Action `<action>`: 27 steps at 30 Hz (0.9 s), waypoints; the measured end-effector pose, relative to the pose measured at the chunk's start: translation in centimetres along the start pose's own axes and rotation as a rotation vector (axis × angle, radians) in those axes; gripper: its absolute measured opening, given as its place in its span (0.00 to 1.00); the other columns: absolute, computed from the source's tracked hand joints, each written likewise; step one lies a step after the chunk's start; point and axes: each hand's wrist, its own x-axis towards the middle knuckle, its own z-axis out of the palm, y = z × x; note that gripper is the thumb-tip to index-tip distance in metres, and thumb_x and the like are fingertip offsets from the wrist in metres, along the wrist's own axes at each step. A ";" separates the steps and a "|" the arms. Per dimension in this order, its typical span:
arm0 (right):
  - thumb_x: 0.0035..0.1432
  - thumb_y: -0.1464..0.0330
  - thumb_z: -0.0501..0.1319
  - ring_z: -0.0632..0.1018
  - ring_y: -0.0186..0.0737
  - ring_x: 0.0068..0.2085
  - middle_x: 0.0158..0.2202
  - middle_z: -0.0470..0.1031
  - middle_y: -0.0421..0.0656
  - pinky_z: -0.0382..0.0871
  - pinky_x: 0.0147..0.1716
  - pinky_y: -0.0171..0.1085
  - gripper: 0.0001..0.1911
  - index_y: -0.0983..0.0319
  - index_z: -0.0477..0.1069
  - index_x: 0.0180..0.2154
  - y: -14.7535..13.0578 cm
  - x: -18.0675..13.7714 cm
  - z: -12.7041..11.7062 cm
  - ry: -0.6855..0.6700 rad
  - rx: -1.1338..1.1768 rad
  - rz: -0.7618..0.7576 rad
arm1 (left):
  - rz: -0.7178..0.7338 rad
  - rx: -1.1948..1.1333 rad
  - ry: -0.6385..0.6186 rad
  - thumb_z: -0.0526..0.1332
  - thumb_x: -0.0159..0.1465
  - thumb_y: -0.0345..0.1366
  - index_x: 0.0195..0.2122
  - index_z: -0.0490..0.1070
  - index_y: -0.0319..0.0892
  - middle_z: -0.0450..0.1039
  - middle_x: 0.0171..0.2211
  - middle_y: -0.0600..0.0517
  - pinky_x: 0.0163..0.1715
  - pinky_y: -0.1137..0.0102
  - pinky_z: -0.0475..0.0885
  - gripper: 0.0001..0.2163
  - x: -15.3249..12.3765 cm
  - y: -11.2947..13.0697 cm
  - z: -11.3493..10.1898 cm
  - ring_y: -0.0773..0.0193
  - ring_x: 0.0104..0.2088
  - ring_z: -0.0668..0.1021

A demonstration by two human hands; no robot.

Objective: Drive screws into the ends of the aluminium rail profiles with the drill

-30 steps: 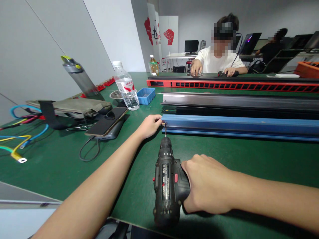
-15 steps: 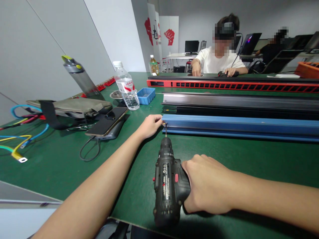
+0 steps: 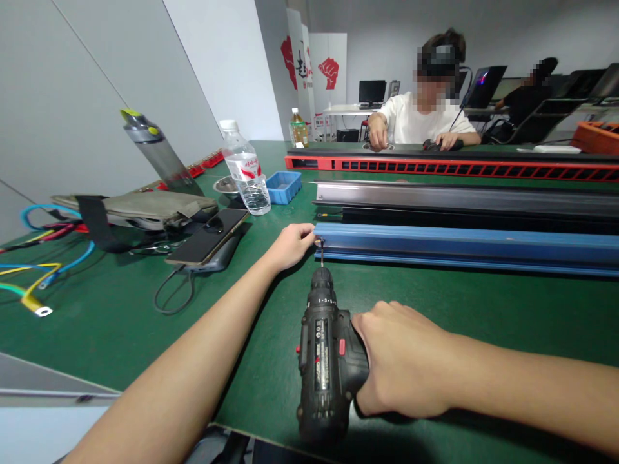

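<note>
My right hand [image 3: 403, 361] grips the handle of a black cordless drill [image 3: 325, 361], whose chuck points away from me. The drill's thin bit meets a small dark screw head at the left end of a long blue metal rail [image 3: 464, 245]. Closed at that same end is my left hand [image 3: 293, 246], thumb and fingertips pinched against the rail beside a tiny brassy piece. Its fingertips are partly hidden. Behind the blue rail lie a grey metal rail [image 3: 435, 194] and, farther back, a red slotted rail [image 3: 411, 166] with a black top.
Left on the green table [image 3: 261, 322] are a phone [image 3: 207, 235] on a power bank, a grey bag [image 3: 140, 209], cables with lugs [image 3: 36, 303], a water bottle [image 3: 246, 171], a tilted tumbler [image 3: 159, 151] and a blue tray [image 3: 284, 187]. A person [image 3: 425, 116] sits opposite.
My hands, the drill and the blue rail stay practically where they were. Across the table, the other person's hand has lifted slightly from a round metal dish.
</note>
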 end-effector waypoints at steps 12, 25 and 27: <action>0.40 0.55 0.65 0.77 0.47 0.25 0.24 0.78 0.46 0.58 0.19 0.36 0.17 0.60 0.78 0.29 0.0 -0.1 0.0 0.005 -0.001 0.009 | -0.010 0.022 -0.016 0.53 0.63 0.41 0.33 0.76 0.38 0.77 0.31 0.51 0.39 0.71 0.70 0.15 -0.1 0.0 0.0 0.61 0.34 0.75; 0.40 0.57 0.64 0.79 0.49 0.26 0.25 0.78 0.47 0.58 0.21 0.37 0.15 0.59 0.76 0.30 0.0 -0.4 0.2 0.043 -0.016 -0.018 | -0.126 0.195 0.053 0.51 0.64 0.36 0.30 0.75 0.38 0.75 0.28 0.51 0.33 0.72 0.64 0.14 -1.1 2.0 0.6 0.62 0.31 0.74; 0.40 0.57 0.63 0.79 0.50 0.27 0.26 0.79 0.48 0.59 0.22 0.38 0.15 0.60 0.76 0.29 -0.2 -0.7 0.3 0.039 -0.043 -0.019 | -0.164 0.220 0.051 0.52 0.64 0.35 0.30 0.75 0.38 0.75 0.28 0.51 0.33 0.72 0.63 0.13 -1.5 2.6 0.5 0.62 0.31 0.74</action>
